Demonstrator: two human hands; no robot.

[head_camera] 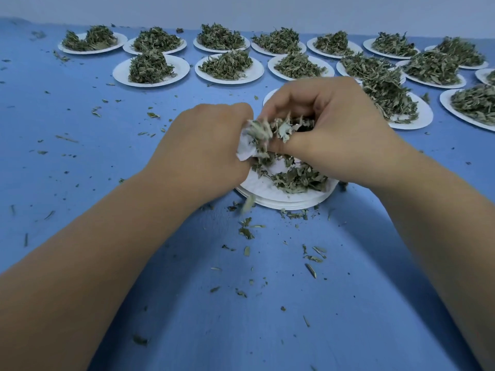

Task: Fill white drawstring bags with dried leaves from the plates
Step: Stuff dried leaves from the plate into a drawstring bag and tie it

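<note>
My left hand grips a white drawstring bag, of which only a crumpled edge shows below the fingers. My right hand holds a clump of dried green leaves and pushes it against the bag's mouth. Both hands hover over a stack of white paper plates at the table's middle, with a small heap of leaves left on the top plate. One leaf falls at the stack's front edge, blurred.
Several white plates heaped with dried leaves stand in rows across the back, such as a plate at the left and another at the right. Loose leaf crumbs litter the blue table. A pale wall runs behind.
</note>
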